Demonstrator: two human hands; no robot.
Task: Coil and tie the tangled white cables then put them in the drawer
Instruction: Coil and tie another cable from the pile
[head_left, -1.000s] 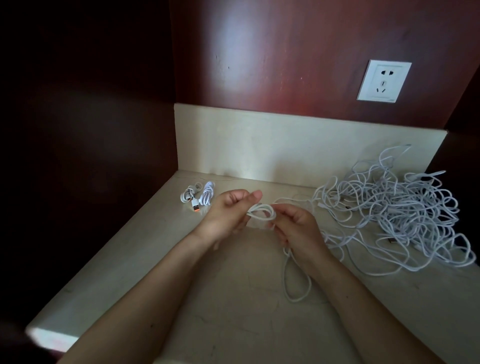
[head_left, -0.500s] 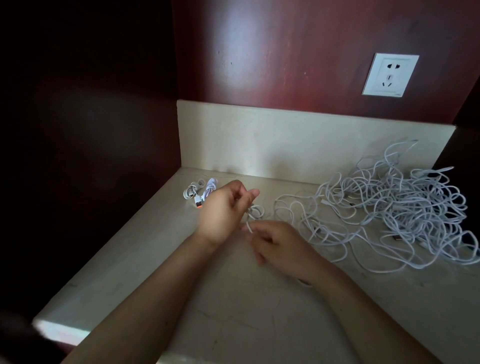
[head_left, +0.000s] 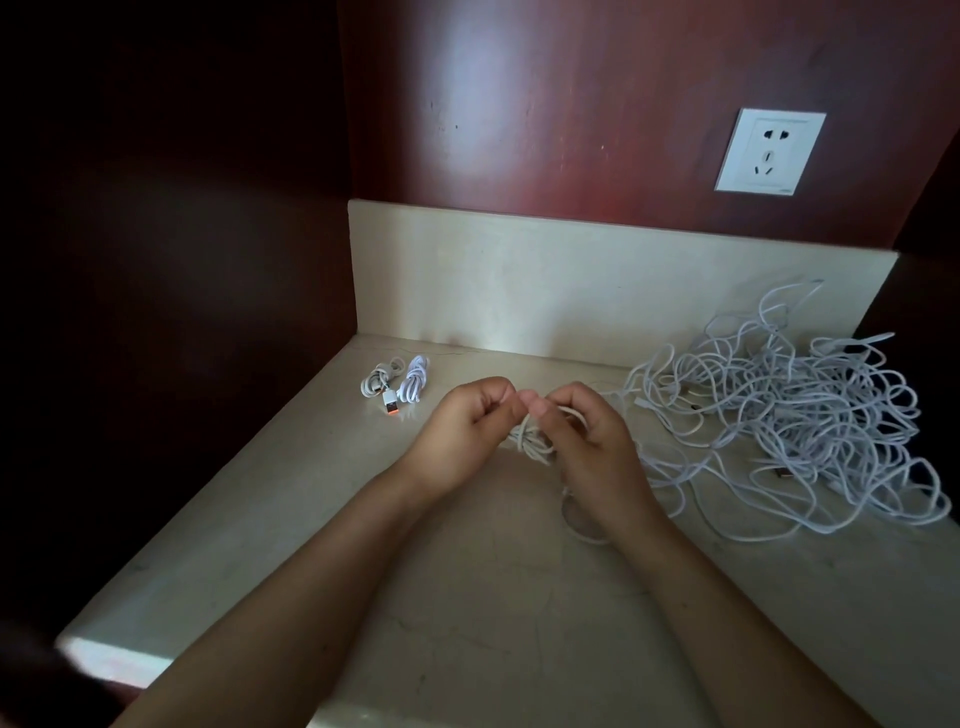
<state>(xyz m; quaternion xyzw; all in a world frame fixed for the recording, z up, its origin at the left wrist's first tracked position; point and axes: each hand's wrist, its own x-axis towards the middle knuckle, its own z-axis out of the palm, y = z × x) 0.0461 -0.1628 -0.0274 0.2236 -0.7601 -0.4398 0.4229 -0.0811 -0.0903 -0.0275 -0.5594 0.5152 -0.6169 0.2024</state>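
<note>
Beige countertop (head_left: 467, 623): left hand (head_left: 462, 434) and right hand (head_left: 589, 444) pinch a coil (head_left: 531, 442), tangled cables (head_left: 779, 415) heaped along right edge.

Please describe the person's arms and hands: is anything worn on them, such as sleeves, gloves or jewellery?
Both forearms are bare to the picture's lower edge; no sleeves show. The left hand and the right hand wear no gloves, and no ring, watch or bracelet is visible on them.

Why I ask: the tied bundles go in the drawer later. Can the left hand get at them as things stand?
Probably yes. The bundles lie on the counter just beyond the left hand, nothing between. But that hand pinches the coil shared with the right hand and must let go first.
</note>
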